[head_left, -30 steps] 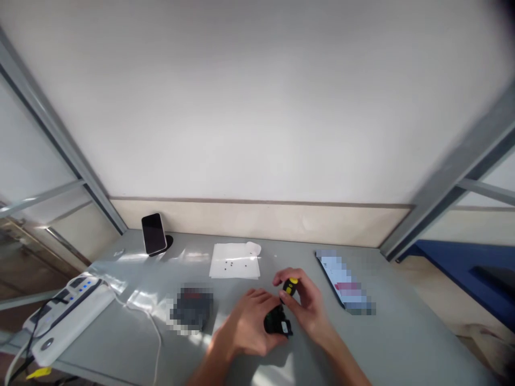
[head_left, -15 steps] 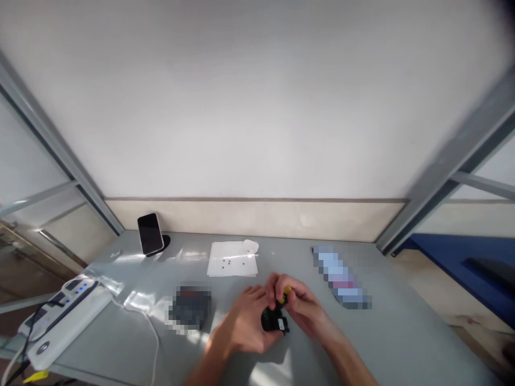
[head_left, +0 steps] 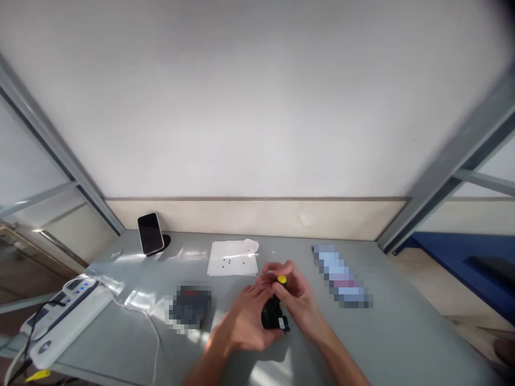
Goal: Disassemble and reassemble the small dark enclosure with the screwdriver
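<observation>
My left hand (head_left: 246, 320) is closed around a small black device (head_left: 274, 316) that rests on the grey table (head_left: 386, 338). My right hand (head_left: 296, 297) pinches a short screwdriver with a yellow cap (head_left: 281, 281), held upright with its tip on the top of the black device. Both hands meet near the table's middle front.
A white paper sheet (head_left: 233, 259) with several tiny dark screws lies behind the hands. A phone (head_left: 150, 234) stands on a holder at the back left. A white power strip (head_left: 60, 317) with a cable is at the left edge. Two blurred flat items lie left and right of the hands.
My right hand has shifted slightly left and raised the screwdriver upright over the black device. The left hand keeps its hold on the device.
</observation>
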Demonstrator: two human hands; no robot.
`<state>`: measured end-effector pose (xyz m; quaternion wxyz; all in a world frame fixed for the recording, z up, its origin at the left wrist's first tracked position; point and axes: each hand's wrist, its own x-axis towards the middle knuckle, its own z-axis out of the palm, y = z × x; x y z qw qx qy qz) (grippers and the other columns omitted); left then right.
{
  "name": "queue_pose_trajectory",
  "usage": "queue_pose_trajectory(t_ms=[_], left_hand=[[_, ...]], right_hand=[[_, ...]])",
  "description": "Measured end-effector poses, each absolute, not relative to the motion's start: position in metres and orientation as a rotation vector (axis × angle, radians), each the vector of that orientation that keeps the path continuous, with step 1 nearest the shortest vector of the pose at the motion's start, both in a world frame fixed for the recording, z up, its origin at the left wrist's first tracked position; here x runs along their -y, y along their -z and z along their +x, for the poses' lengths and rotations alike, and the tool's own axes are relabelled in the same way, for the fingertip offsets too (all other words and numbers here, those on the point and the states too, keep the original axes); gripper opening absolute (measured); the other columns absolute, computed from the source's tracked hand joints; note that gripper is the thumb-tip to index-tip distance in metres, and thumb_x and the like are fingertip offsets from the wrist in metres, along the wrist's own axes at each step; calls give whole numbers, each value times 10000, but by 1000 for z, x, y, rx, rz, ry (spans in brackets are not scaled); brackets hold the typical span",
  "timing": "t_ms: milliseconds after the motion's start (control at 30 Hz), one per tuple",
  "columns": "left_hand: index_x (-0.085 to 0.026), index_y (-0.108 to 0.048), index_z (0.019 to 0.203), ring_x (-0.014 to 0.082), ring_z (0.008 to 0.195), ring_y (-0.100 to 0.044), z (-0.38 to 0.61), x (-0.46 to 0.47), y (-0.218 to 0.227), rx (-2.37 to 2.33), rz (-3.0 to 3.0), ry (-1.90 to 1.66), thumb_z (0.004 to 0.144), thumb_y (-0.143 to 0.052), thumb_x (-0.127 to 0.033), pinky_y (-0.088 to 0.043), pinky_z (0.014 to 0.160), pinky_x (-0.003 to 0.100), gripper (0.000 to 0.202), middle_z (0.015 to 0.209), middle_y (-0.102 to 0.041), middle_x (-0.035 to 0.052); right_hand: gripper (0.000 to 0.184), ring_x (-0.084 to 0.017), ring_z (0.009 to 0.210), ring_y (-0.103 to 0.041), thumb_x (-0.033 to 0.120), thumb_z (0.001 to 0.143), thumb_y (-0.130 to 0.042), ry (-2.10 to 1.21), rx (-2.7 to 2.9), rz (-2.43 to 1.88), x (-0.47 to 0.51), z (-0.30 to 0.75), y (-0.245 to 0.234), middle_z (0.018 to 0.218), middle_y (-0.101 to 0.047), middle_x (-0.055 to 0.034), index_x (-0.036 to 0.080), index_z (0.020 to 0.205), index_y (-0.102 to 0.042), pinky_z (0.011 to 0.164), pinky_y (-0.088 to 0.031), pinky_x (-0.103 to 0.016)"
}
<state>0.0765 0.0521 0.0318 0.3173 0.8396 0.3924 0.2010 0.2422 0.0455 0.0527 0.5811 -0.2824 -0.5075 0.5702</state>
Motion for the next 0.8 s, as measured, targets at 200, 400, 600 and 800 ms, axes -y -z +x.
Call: queue_pose_trajectory(t_ms=[200, 400, 600, 800], left_hand=[[-228, -623, 1277, 243, 1103, -599, 53, -67, -27, -1027, 1909, -875, 768, -516, -69, -467, 1010, 372, 545, 1196, -658, 76], [-179, -714, 921, 203, 901, -630, 27, -88, -12, -975, 1765, -803, 569, -436, 3, -446, 826, 303, 485, 916, -713, 32], [-177, -743, 969, 163, 806, -628, 29, -86, -5, -966, 1736, -711, 571, -416, 19, -425, 750, 263, 551, 818, -708, -5], [-174, -740, 958, 150, 773, -615, 32, -87, -3, -964, 1719, -726, 569, -415, 18, -405, 714, 249, 542, 779, -678, -16]], right_hand=[[279, -158, 637, -435, 536, 1035, -582, -1278, 1136, -674, -53, 245, -38, 749, -505, 28, 260, 1077, -596, 609, -353, -296], [272, -209, 844, -583, 492, 1015, -626, -1318, 1191, -648, -52, 252, -46, 947, -619, -55, 227, 965, -658, 772, -434, -346], [264, -132, 581, -445, 471, 991, -687, -1238, 1151, -743, -53, 249, -42, 708, -483, 53, 261, 927, -542, 571, -363, -276], [392, -189, 687, -494, 606, 1037, -512, -1274, 1162, -695, -53, 245, -42, 763, -542, -11, 244, 1059, -662, 656, -398, -333]])
